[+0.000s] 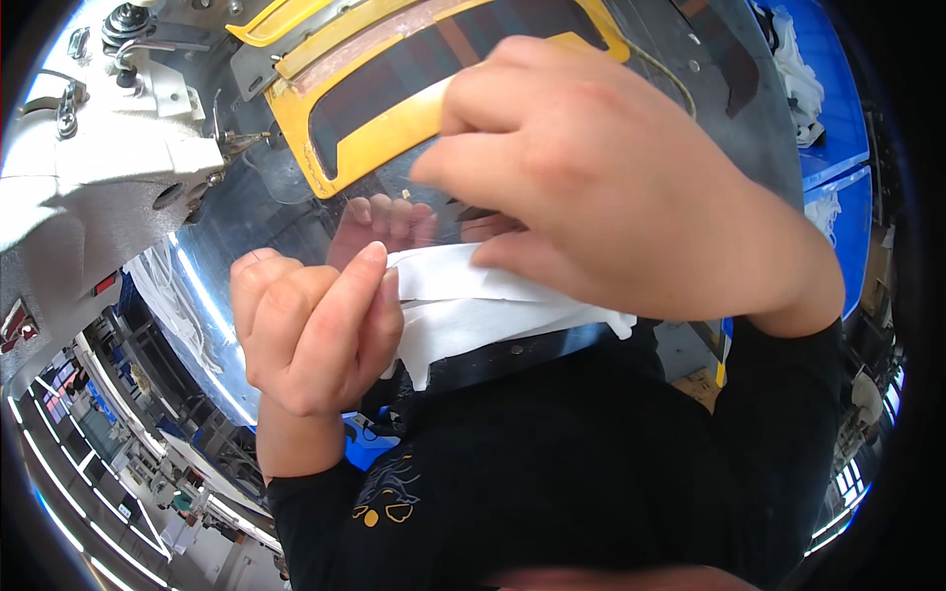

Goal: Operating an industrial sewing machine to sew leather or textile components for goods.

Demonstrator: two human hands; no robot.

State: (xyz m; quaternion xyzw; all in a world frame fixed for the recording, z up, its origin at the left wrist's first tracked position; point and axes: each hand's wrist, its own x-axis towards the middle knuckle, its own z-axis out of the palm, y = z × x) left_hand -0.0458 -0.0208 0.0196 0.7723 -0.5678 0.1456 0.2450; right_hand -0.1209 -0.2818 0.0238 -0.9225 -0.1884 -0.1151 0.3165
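Observation:
My left hand (317,325) pinches the left end of a white fabric strip (439,276) between curled fingers. My right hand (591,187) arches over the strip, fingers loosely bent and apart, its thumb at the strip's upper edge. Beneath that strip lie further white fabric pieces (463,323), overhanging the near edge of the reflective metal table (207,236). Behind my hands sits a yellow template (374,148) with a dark, see-through cutout.
A white sewing machine head (108,172) stands at the left, its needle area (236,138) beside the template. A cord (675,84) runs along the back right. Blue bins (828,89) with white material adjoin the table at right. White strips (168,305) hang at left.

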